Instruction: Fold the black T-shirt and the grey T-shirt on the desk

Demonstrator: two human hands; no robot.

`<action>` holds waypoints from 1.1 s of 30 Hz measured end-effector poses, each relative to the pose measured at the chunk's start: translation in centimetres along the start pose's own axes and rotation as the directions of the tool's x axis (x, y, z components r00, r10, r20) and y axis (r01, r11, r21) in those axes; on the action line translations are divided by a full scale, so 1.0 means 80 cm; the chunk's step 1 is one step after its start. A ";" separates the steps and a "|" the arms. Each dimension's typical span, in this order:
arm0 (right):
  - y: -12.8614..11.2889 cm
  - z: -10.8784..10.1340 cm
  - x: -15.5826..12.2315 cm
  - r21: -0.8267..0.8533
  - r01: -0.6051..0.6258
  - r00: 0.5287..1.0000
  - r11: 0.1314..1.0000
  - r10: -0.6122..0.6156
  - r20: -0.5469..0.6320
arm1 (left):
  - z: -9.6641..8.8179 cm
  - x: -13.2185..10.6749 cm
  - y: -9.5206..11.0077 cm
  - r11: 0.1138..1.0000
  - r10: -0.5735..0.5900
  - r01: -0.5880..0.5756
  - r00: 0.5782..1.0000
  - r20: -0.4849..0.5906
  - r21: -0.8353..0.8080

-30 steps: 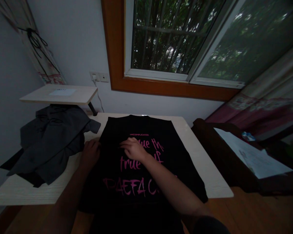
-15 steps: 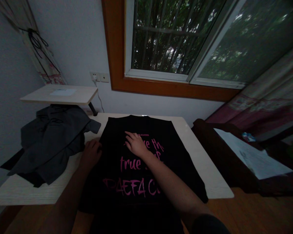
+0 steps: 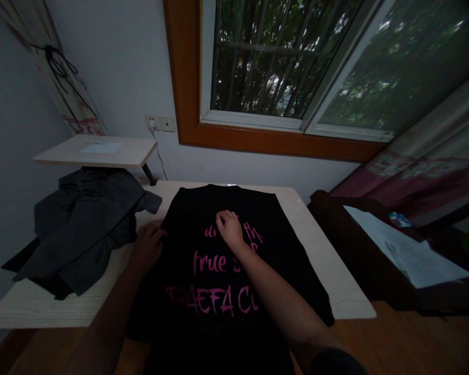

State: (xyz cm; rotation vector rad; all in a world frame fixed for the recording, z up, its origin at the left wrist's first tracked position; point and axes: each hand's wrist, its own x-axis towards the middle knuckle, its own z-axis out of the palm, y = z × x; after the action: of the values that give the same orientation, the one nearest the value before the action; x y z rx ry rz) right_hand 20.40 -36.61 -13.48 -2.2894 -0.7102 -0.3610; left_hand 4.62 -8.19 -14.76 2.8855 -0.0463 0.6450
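A black T-shirt (image 3: pixel 285 265) with pink lettering lies spread over the pale table, its lower end hanging toward me past the front edge. My left hand (image 3: pixel 148 244) rests at the shirt's left edge, fingers slightly bent and apart on the cloth. On the upper print lies my right hand (image 3: pixel 230 229), fingers drawn together and bent down onto the fabric, covering some letters. The fingertips of that hand are partly hidden, but they seem to grip the cloth. Left of my left hand sits a crumpled dark grey garment (image 3: pixel 86 224).
The table (image 3: pixel 336 281) stands against the wall under a window. A raised shelf (image 3: pixel 136 148) with a paper label is at the back left, above the grey garment. Right of the table, a dark brown piece of furniture (image 3: pixel 324 213) bears white sheets (image 3: pixel 406 250).
My right hand has moved a little to the right, its fingers going from spread to drawn together. The shirt's upper left corner has shifted inward. My left hand has barely moved.
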 end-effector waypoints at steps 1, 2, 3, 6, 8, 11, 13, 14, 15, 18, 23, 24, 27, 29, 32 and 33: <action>-0.001 -0.001 -0.001 0.002 0.002 1.000 1.000 -0.002 -0.010 | 0.000 -0.001 0.000 1.000 0.016 -0.016 1.000 0.003 -0.010; -0.003 -0.002 -0.002 0.004 0.009 1.000 1.000 -0.009 -0.019 | 0.000 -0.001 0.000 0.999 0.031 -0.031 0.999 0.007 -0.022; -0.005 -0.004 -0.003 0.003 0.023 0.999 1.000 -0.023 -0.028 | 0.000 -0.001 0.000 0.998 0.044 -0.044 0.999 0.013 -0.034; -0.013 -0.009 -0.010 -0.022 0.115 0.993 0.993 -0.115 -0.001 | 0.000 0.001 0.002 0.996 0.058 -0.057 0.998 0.022 -0.069; -0.020 -0.011 -0.015 -0.042 0.226 0.971 0.973 -0.222 0.083 | 0.000 0.003 0.002 0.995 0.053 -0.051 0.998 0.030 -0.080; -0.031 -0.013 -0.022 -0.030 0.404 0.894 0.914 -0.387 0.224 | 0.000 0.004 0.002 0.996 0.055 -0.052 0.998 0.037 -0.072; -0.039 -0.012 -0.025 0.001 0.480 0.843 0.877 -0.462 0.275 | -0.001 0.003 0.002 0.995 0.066 -0.064 0.997 0.031 -0.073; -0.042 -0.011 -0.027 0.018 0.504 0.825 0.864 -0.487 0.286 | -0.001 0.003 0.002 0.994 0.074 -0.072 0.997 0.030 -0.081; -0.046 -0.009 -0.028 0.036 0.522 0.810 0.852 -0.508 0.292 | -0.002 0.003 0.002 0.993 0.082 -0.079 0.996 0.032 -0.091; -0.053 -0.001 -0.032 0.082 0.562 0.777 0.823 -0.559 0.288 | -0.005 0.003 0.006 0.990 0.088 -0.083 0.996 0.034 -0.117; -0.061 0.009 -0.039 0.140 0.610 0.711 0.780 -0.617 0.337 | -0.011 0.005 0.013 0.985 0.093 -0.083 0.994 0.060 -0.152; -0.062 0.009 -0.040 0.152 0.612 0.701 0.776 -0.622 0.350 | -0.011 0.005 0.014 0.985 0.092 -0.081 0.993 0.069 -0.153; -0.065 0.002 -0.044 0.163 0.617 0.685 0.770 -0.628 0.369 | -0.006 0.007 0.012 0.988 0.084 -0.071 0.993 0.088 -0.134; -0.067 -0.005 -0.049 0.156 0.618 0.684 0.770 -0.625 0.377 | 0.002 0.009 0.009 0.991 0.097 -0.086 0.989 0.111 -0.105; -0.067 -0.013 -0.057 0.147 0.603 0.693 0.784 -0.606 0.392 | 0.013 0.017 0.002 0.992 0.121 -0.115 0.979 0.163 -0.047; -0.068 -0.015 -0.059 0.147 0.596 0.695 0.789 -0.599 0.397 | 0.016 0.021 0.001 0.993 0.119 -0.116 0.976 0.184 -0.026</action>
State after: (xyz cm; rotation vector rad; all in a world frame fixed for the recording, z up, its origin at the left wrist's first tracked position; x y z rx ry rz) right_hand 13.35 -35.99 -11.78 -2.0845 -1.7030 -0.1376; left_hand 6.69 -8.46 -15.13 2.9361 -0.2475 0.3904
